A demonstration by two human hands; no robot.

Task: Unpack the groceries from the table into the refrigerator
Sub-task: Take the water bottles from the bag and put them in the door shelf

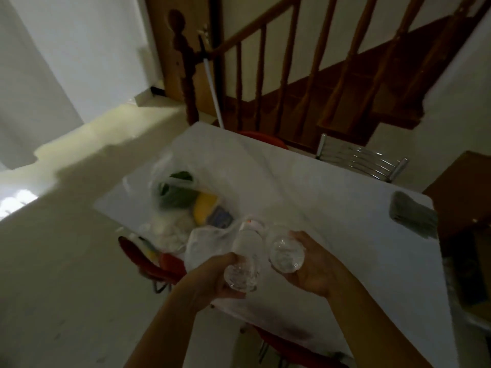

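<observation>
My left hand (212, 277) grips a clear plastic water bottle (244, 258) with its base toward the camera. My right hand (316, 264) holds a second clear bottle (286, 257) the same way, right beside the first. Both are held just above the near part of the white table (332, 203). A translucent plastic grocery bag (183, 208) lies on the table's left side, showing green, yellow and blue items inside. The refrigerator is not in view.
A grey folded cloth (413, 213) lies at the table's right edge. Red chairs (159, 264) stand at the near left. A metal chair (361, 160) is at the far side, before a wooden staircase (318, 75). A brown cardboard box (467, 197) sits right.
</observation>
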